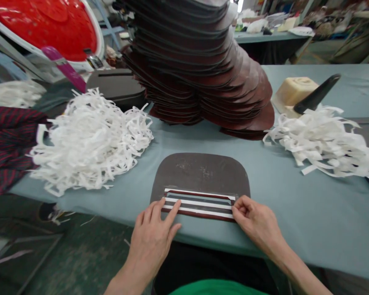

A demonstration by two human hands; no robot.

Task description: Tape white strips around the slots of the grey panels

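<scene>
A dark brown panel (199, 170) with rounded upper corners lies flat at the table's near edge. Along its lower part runs a long slot edged in dark red, with white strips (203, 203) lying lengthwise beside it. My left hand (155, 227) rests on the left end of the strips, fingers stretched and apart. At the right end, my right hand (255, 217) pinches with thumb and forefinger at the tip of a white strip. Its other fingers are curled in.
A tall stack of dark red-brown leather pieces (203, 82) stands behind the panel. Heaps of white strips (94, 139) lie left and right. At the right back is a cream block (295, 92) with a black handle (318, 94). Striped cloth (10, 147) hangs at the left edge.
</scene>
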